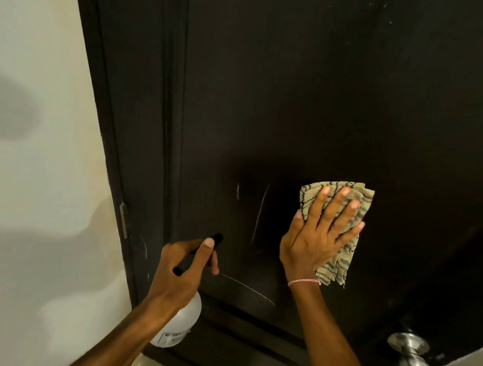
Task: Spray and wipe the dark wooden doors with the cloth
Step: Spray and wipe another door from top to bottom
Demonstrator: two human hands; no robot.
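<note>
A dark wooden door (313,101) fills most of the view, with pale scratch marks near its middle. My right hand (317,235) presses a folded beige cloth with dark stripes (341,263) flat against the door, fingers straight and spread. To its lower left, my left hand (187,265) grips the black trigger head of a white spray bottle (178,322), whose nozzle points at the door. Fine droplets speckle the door's upper right.
A round metal door knob (411,355) sticks out at the lower right. The dark door frame (118,115) with a metal hinge (124,219) runs down the left beside a white wall (27,166). Pale floor tiles show at the bottom.
</note>
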